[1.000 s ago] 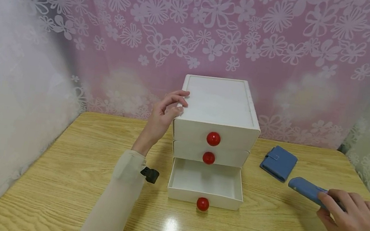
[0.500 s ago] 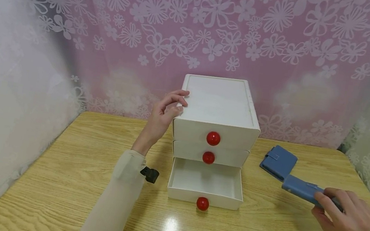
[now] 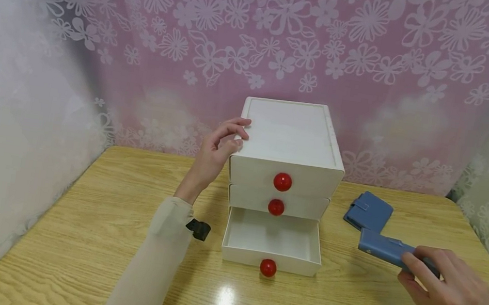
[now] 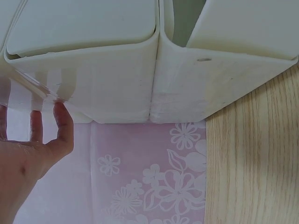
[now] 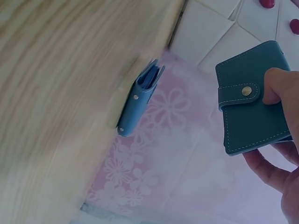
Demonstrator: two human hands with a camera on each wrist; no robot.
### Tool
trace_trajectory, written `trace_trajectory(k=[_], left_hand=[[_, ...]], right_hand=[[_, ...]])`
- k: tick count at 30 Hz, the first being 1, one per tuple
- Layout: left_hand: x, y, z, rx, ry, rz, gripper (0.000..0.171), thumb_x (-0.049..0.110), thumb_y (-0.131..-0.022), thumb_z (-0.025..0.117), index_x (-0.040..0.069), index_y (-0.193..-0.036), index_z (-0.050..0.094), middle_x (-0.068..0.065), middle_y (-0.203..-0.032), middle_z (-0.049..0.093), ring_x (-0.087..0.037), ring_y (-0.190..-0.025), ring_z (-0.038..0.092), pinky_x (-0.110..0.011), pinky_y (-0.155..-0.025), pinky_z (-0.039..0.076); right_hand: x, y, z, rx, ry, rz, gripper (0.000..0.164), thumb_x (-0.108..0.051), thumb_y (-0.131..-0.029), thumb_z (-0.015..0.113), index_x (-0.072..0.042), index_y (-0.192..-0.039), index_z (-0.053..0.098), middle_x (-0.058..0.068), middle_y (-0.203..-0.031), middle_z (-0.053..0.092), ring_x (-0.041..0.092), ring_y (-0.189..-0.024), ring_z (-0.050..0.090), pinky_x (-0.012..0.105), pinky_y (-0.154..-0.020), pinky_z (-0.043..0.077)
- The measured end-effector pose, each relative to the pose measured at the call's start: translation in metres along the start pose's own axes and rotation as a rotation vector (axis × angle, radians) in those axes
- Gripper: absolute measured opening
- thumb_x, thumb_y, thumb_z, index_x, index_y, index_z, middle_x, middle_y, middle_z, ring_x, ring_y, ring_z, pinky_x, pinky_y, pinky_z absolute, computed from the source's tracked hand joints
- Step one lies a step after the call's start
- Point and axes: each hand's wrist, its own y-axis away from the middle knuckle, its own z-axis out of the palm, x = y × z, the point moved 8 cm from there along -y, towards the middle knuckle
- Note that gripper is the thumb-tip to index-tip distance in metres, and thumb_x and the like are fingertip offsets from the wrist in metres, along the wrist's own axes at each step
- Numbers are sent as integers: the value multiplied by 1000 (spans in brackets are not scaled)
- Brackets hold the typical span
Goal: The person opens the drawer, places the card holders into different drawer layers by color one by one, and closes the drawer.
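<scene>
A white drawer unit [image 3: 291, 133] with red round knobs stands at the table's middle, its bottom drawer [image 3: 269, 260] pulled out and the upper two closed. My left hand [image 3: 216, 151] rests its fingertips on the unit's upper left edge, the fingers loosely bent. In my right hand [image 3: 450, 293] I pinch a blue wallet [image 3: 383, 247] above the table, right of the drawer. The right wrist view shows its snap strap, with my thumb on one face of the wallet [image 5: 250, 100] and fingers behind. A second blue wallet [image 3: 369, 212] lies flat behind the held one.
The wood-grain table [image 3: 119, 239] runs under everything. A pink floral curtain [image 3: 182, 60] hangs behind the unit, with pale sheets at both sides. A black strap piece [image 3: 198, 229] sticks out from my left wrist.
My right hand has moved left with the wallet, toward the drawer unit, and the wallet now overlaps the lying one's near corner in view. The left hand stays put.
</scene>
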Motion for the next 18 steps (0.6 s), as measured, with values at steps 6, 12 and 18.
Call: trace_trajectory(k=[6, 12, 18], left_hand=[[0, 0, -1, 6, -1, -4, 26, 21, -95, 51, 1, -106, 63, -6, -147, 56, -15, -146, 42, -54, -119, 35], [0, 0, -1, 6, 2, 0, 25, 20, -94, 51, 1, -105, 63, -6, -147, 56, -15, -146, 43, -55, -119, 35], [-1, 0, -2, 3, 7, -4, 24, 20, -95, 51, 2, -105, 63, -7, -147, 56, -16, -146, 43, -54, -120, 34]], right_hand=[[-7, -8, -5, 103, -60, -7, 62, -48, -109, 36, -8, -79, 72, 13, -79, 63, 25, -58, 58, 36, -49, 48], [-15, -16, -8, 119, -87, -18, 60, -46, -109, 38, -9, -79, 74, 11, -79, 63, 22, -57, 58, 33, -49, 48], [-22, -21, -9, 147, -138, -40, 56, -44, -109, 41, -10, -81, 75, 9, -80, 65, 21, -60, 59, 29, -51, 48]])
